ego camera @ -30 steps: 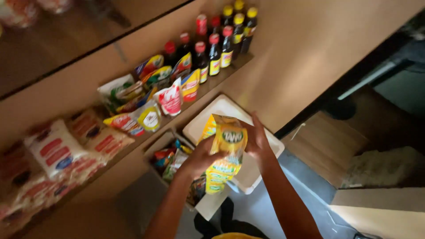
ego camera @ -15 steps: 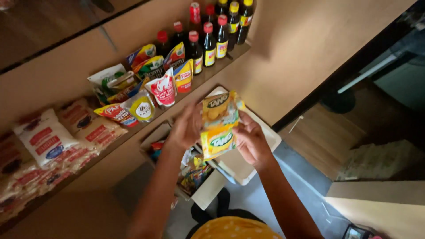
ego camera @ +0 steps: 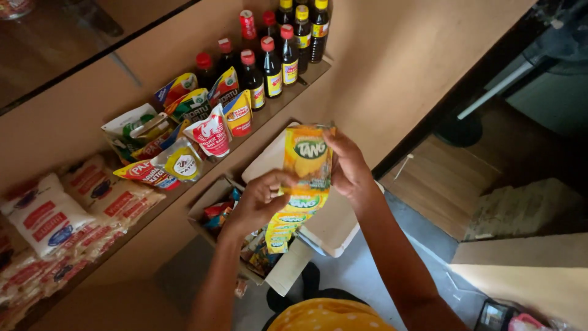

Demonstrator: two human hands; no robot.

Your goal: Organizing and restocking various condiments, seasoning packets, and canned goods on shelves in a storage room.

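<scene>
Your left hand (ego camera: pixel 257 205) and right hand (ego camera: pixel 349 168) both pinch a strip of yellow drink packets (ego camera: pixel 303 184); it hangs above the open box (ego camera: pixel 211 199), just below the shelf (ego camera: pixel 184 184) of dark bottles (ego camera: pixel 269 55).

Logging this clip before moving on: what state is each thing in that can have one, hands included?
Left hand: shut on the sachet strip, lower part.
Right hand: shut on the sachet strip, top sachet.
Sachet strip: sealed, joined, hanging down, held above the boxes.
Cardboard box: open, packets inside.
White box: lid shut.
Sauce bottles: capped, upright on the shelf.
Pouches: sealed, leaning on the shelf.
White bags: sealed, lying flat.
</scene>
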